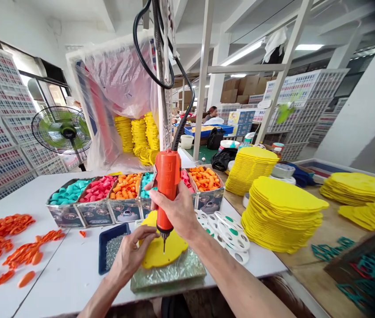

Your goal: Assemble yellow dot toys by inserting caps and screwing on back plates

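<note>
My right hand (181, 210) is wrapped round an orange electric screwdriver (166, 185), held upright with its bit pointing down over a yellow scalloped plastic plate (164, 254). The plate lies on a plastic-wrapped block (174, 276). At the plate's left edge, my left hand (129, 251) has its thumb and fingers pinched together close to the bit; what they hold, if anything, is too small to make out. Just left of that hand stands a dark blue tray (102, 249) of small metal screws (114, 249).
Boxes of teal, pink and orange plastic parts (126, 187) line the back. White discs with holes (227, 234) lie right of the block, beside tall stacks of yellow plates (280, 216). Orange pieces (1, 243) are spread at left. A black cable (187, 101) hangs above the screwdriver.
</note>
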`<action>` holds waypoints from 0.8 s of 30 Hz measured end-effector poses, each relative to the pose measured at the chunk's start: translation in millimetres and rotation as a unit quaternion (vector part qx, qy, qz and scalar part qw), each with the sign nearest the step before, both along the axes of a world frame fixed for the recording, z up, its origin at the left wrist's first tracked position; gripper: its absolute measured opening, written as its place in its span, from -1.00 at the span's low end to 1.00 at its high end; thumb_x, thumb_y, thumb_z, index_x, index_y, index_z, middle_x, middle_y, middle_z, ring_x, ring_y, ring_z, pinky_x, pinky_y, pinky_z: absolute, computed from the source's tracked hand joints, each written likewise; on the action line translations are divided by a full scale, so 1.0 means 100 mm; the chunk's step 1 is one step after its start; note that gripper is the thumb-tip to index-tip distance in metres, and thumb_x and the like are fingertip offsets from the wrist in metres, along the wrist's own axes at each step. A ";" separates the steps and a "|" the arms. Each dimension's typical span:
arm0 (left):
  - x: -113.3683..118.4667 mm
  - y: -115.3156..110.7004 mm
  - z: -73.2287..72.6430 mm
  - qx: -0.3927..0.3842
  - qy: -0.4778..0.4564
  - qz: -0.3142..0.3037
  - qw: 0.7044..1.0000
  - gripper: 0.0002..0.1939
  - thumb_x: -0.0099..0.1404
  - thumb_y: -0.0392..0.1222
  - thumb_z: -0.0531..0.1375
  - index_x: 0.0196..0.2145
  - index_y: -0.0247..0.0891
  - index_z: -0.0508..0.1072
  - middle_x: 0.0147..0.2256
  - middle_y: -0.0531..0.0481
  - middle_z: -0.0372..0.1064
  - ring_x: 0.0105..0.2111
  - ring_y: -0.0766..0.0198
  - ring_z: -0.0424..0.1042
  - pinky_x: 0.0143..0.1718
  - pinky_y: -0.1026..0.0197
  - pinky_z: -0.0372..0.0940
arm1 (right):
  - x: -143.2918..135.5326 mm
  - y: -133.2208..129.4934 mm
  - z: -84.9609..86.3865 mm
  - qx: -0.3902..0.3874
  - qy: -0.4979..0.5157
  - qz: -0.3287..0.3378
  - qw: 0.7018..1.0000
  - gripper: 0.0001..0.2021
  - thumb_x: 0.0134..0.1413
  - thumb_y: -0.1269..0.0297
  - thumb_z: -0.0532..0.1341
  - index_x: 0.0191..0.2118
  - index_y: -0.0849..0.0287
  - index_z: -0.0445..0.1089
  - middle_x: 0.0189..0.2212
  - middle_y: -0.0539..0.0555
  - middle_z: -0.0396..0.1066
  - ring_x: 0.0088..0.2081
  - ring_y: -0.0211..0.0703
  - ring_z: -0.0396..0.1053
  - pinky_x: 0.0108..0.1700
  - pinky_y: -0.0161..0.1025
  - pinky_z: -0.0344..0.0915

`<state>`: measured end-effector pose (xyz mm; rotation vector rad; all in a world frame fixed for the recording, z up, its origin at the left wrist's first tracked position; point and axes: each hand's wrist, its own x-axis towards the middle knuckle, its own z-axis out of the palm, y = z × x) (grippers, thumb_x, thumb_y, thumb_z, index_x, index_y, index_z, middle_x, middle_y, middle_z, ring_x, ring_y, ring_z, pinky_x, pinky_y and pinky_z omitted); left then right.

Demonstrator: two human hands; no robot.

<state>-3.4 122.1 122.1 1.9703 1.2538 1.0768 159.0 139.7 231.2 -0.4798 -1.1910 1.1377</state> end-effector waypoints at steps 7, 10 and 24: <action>-0.09 0.12 -0.20 0.048 0.036 0.018 0.998 -0.75 0.31 -0.23 0.14 -0.29 -0.14 0.65 -0.34 0.05 0.65 -0.19 0.07 0.61 -0.15 0.16 0.51 | -0.20 -0.05 -0.05 -0.010 -0.021 0.030 0.999 -0.67 -0.01 0.25 0.37 -0.09 0.12 0.39 -0.26 0.02 0.52 -0.53 -0.33 0.35 -0.45 -0.29 0.43; -0.10 0.10 -0.28 0.043 0.028 0.026 0.998 -0.75 0.32 -0.24 0.14 -0.28 -0.15 0.65 -0.34 0.02 0.65 -0.17 0.05 0.61 -0.07 0.12 0.50 | -0.24 -0.06 -0.08 -0.012 -0.031 0.031 0.999 -0.66 -0.02 0.25 0.37 -0.08 0.14 0.40 -0.27 0.03 0.52 -0.52 -0.31 0.36 -0.45 -0.28 0.44; -0.06 0.13 -0.34 0.025 -0.012 -0.014 1.000 -0.78 0.40 -0.10 0.16 -0.16 -0.08 0.62 -0.14 0.12 0.66 0.13 0.09 0.48 0.46 -0.07 -0.16 | 0.03 -0.09 -0.18 0.001 -0.068 -0.027 0.997 -0.75 0.05 0.27 0.35 -0.14 0.13 0.38 -0.24 0.03 0.55 -0.51 -0.32 0.39 -0.41 -0.29 0.45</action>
